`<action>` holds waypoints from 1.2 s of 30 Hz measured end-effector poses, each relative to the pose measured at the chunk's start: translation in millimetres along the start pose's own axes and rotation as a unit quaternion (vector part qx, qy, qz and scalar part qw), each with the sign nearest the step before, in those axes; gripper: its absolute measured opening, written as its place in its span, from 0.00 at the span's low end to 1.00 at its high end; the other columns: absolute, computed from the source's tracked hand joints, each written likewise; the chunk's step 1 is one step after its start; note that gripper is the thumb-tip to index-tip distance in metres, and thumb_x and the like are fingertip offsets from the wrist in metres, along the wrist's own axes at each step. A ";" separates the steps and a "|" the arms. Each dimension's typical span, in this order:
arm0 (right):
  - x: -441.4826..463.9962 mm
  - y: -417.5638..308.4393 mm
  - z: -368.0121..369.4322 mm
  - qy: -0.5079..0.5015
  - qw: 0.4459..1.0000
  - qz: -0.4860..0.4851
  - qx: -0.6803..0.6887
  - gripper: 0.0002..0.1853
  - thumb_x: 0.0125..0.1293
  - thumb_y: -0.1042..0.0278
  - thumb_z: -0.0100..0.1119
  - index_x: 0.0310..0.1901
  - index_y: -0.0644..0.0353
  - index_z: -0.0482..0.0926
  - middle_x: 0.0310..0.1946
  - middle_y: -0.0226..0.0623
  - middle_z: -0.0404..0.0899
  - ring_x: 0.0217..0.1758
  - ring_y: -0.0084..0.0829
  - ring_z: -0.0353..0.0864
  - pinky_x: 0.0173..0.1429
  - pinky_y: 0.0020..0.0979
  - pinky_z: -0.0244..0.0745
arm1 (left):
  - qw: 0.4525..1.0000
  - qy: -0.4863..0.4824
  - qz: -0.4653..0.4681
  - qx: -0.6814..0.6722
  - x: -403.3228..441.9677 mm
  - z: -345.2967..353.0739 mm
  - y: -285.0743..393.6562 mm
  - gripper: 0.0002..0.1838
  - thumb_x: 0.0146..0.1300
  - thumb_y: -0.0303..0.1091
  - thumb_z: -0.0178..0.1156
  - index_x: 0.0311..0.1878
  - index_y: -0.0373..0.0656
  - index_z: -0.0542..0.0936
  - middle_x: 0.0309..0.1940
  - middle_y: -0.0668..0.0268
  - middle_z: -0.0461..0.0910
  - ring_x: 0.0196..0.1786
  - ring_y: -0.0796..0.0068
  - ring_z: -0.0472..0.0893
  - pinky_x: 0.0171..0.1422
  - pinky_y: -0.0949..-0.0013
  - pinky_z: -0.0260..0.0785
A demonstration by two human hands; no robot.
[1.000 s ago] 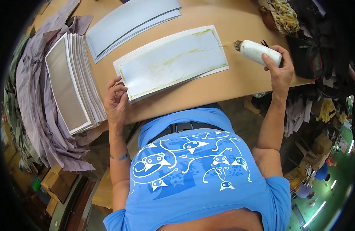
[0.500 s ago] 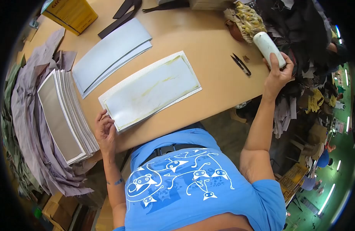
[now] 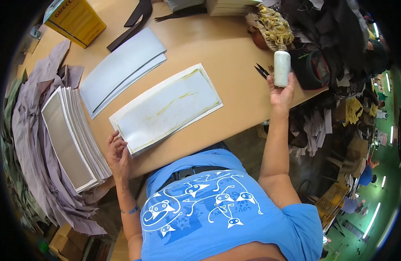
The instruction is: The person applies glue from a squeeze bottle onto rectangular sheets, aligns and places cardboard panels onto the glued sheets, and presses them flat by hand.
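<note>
My right hand [image 3: 281, 96] is wrapped around the lower end of a white squeeze bottle [image 3: 282, 69], whose narrow tip points away from me beside a crusted yellow mass [image 3: 274, 27]. With curled fingers, my left hand [image 3: 117, 152] grips the near left corner of a light blue-grey panel [image 3: 165, 108]. This panel lies on a slightly larger white textured sheet [image 3: 196, 69], and yellowish glue streaks run along its edges and across its middle. Black thread snips [image 3: 262, 71] lie just left of the bottle, partly hidden by my right hand.
Left of my left hand stands a stack of white-edged panels [image 3: 70, 139] on draped mauve cloth [image 3: 35, 113]. Further back are more pale blue panels [image 3: 122, 65] and a yellow tin [image 3: 78, 21]. A black pouch [image 3: 311, 69] sits at the right table edge.
My right hand has swung the bottle leftward and turned it more upright in view, next to the crusted mass. My left hand stays at the panel's corner. The whole view has shifted slightly.
</note>
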State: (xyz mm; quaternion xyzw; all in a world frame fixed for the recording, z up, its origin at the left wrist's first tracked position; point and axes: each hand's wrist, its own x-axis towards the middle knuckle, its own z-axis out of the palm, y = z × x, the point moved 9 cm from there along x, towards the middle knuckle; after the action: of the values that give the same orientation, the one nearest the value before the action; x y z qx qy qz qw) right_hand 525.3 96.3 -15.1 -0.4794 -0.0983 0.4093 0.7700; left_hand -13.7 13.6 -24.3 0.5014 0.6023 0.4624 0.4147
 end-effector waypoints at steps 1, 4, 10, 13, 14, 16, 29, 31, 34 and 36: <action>-0.7 9.0 -1.4 0.000 1.000 0.017 0.020 0.23 0.61 0.54 0.59 0.49 0.64 0.67 0.36 0.46 0.75 0.35 0.41 0.79 0.35 0.38 0.83 | 1.000 0.002 -0.003 -0.001 0.0 0.4 1.4 0.10 0.55 0.13 0.51 0.36 0.39 0.74 0.60 0.61 0.64 0.47 0.80 0.73 0.49 0.77 0.67; -2.2 33.3 0.8 -0.017 0.985 0.118 0.121 0.23 0.62 0.54 0.57 0.50 0.65 0.69 0.36 0.46 0.75 0.36 0.44 0.78 0.38 0.39 0.83 | 1.000 0.006 0.000 -0.008 -0.3 0.7 2.1 0.10 0.55 0.13 0.51 0.36 0.39 0.74 0.60 0.61 0.64 0.48 0.79 0.73 0.51 0.76 0.67; -15.2 55.2 22.1 -0.104 0.893 0.289 0.328 0.21 0.62 0.61 0.54 0.49 0.70 0.70 0.41 0.55 0.72 0.43 0.52 0.74 0.43 0.42 0.83 | 1.000 0.006 0.012 -0.019 -0.3 1.1 0.7 0.10 0.55 0.13 0.51 0.37 0.39 0.74 0.61 0.61 0.62 0.49 0.78 0.73 0.52 0.75 0.67; -26.8 66.6 15.7 -0.106 0.890 0.298 0.329 0.20 0.63 0.61 0.53 0.50 0.70 0.70 0.42 0.54 0.72 0.43 0.51 0.74 0.44 0.42 0.83 | 0.999 0.005 0.007 -0.031 -0.4 1.5 -0.3 0.09 0.56 0.14 0.51 0.37 0.38 0.74 0.61 0.61 0.62 0.50 0.77 0.73 0.53 0.74 0.68; -28.3 69.7 10.8 -0.092 0.898 0.290 0.319 0.20 0.63 0.61 0.54 0.50 0.69 0.70 0.42 0.54 0.72 0.43 0.51 0.74 0.44 0.42 0.83 | 1.000 0.004 0.005 -0.031 -0.5 1.2 -1.2 0.09 0.56 0.14 0.52 0.37 0.38 0.74 0.61 0.61 0.62 0.50 0.77 0.73 0.53 0.74 0.68; -36.0 74.5 5.4 -0.063 0.912 0.274 0.299 0.21 0.63 0.59 0.55 0.50 0.69 0.70 0.43 0.53 0.73 0.43 0.50 0.74 0.45 0.44 0.82 | 1.000 -0.002 -0.004 -0.018 -0.5 -0.1 -5.7 0.09 0.56 0.14 0.52 0.37 0.38 0.74 0.61 0.61 0.62 0.51 0.76 0.73 0.54 0.73 0.68; -13.7 24.9 81.1 -0.251 0.883 -0.174 -0.356 0.21 0.49 0.73 0.68 0.45 0.64 0.73 0.38 0.33 0.77 0.43 0.28 0.77 0.49 0.30 0.72 | 1.000 -0.007 0.006 -0.002 -1.1 2.7 6.1 0.09 0.56 0.15 0.53 0.38 0.39 0.75 0.62 0.61 0.61 0.51 0.77 0.72 0.49 0.75 0.70; -5.3 25.2 79.7 -0.205 0.854 -0.246 -0.409 0.20 0.48 0.71 0.70 0.42 0.64 0.74 0.38 0.33 0.78 0.42 0.27 0.78 0.48 0.30 0.72 | 1.000 -0.009 0.014 0.009 -1.2 4.7 10.4 0.10 0.56 0.14 0.52 0.39 0.39 0.75 0.61 0.61 0.61 0.50 0.78 0.73 0.47 0.75 0.70; -9.1 27.5 78.6 -0.177 0.805 -0.301 -0.480 0.23 0.48 0.71 0.72 0.45 0.67 0.72 0.40 0.37 0.78 0.40 0.30 0.79 0.48 0.31 0.74 | 0.999 -0.007 0.019 0.035 -0.3 2.1 9.7 0.09 0.57 0.15 0.54 0.39 0.38 0.75 0.59 0.62 0.63 0.49 0.79 0.72 0.47 0.76 0.70; -10.4 31.1 75.7 -0.190 0.838 -0.258 -0.441 0.25 0.49 0.70 0.71 0.47 0.67 0.71 0.45 0.40 0.77 0.45 0.31 0.77 0.50 0.32 0.73 | 1.000 0.007 0.008 0.005 1.0 0.7 7.2 0.08 0.57 0.16 0.55 0.38 0.38 0.75 0.56 0.64 0.64 0.48 0.80 0.72 0.47 0.77 0.68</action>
State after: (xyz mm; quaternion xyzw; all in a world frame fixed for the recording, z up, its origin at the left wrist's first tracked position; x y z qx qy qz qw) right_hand 460.7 145.0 1.4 -0.6382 -0.5333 0.1923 0.5209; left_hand -11.6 15.2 -17.5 0.5049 0.6037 0.4663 0.4040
